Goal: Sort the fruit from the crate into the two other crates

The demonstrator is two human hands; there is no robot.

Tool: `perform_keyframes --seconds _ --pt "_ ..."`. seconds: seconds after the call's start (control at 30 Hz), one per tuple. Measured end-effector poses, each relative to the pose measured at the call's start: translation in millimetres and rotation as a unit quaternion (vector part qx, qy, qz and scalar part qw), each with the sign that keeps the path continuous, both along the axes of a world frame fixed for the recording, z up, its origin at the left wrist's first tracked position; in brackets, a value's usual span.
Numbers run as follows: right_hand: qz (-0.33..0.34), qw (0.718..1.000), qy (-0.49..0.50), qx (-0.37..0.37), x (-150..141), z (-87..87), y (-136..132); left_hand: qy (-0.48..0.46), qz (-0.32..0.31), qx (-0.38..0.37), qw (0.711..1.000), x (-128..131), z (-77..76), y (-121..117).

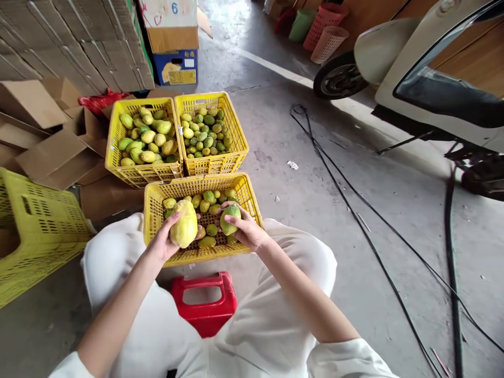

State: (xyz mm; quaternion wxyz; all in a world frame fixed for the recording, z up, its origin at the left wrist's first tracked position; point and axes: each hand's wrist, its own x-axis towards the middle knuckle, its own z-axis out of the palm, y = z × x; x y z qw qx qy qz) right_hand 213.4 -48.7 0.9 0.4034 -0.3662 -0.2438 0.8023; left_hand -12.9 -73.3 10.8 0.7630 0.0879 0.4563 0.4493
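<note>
My left hand (162,242) is closed around a large, pale yellow papaya (184,224) with a lumpy, faintly ribbed skin. In my right hand (249,230) is a smaller papaya (230,220), green at the top and yellowish below, gripped between thumb and fingers. Both fruits are held above the near yellow crate (189,257), side by side and apart. Inside this crate lie several green and yellow fruits (207,241), some hidden behind my hands. Two more yellow crates stand just beyond it: the left one (144,181) has larger, longer fruits, the right one (214,167) smaller, rounder ones.
A red plastic stool (205,315) is between my legs. To the left are another yellow crate (43,220), loose cardboard boxes (59,152) and stacked cartons. Black cables (354,210) cross the floor on the right, near a parked scooter (429,73). Plastic baskets (325,31) stand behind.
</note>
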Motion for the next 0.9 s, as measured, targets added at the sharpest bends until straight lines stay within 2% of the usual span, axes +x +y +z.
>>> perform_keyframes --seconds 0.2,0.4,0.53,0.63,0.73,0.9 --pt "0.051 0.998 0.041 -0.007 6 8.2 1 -0.008 0.059 0.030 0.998 -7 4.8 4" --pt "0.031 0.997 0.076 0.002 -2 2.5 -2 0.006 0.037 0.065 0.997 -2 -0.3 4" --pt "0.011 0.999 0.048 0.019 -1 7.6 -3 0.009 0.062 0.076 0.995 -1 3.6 4" --pt "0.020 0.998 0.059 0.010 2 13.6 -2 0.006 0.083 0.081 0.993 -3 9.1 5" --pt "0.033 0.998 0.050 0.016 3 13.8 -1 0.013 0.065 0.066 0.996 -4 9.3 7" --pt "0.028 0.998 0.058 -0.002 -1 1.5 -3 0.028 0.015 0.059 0.998 -2 -1.2 5"
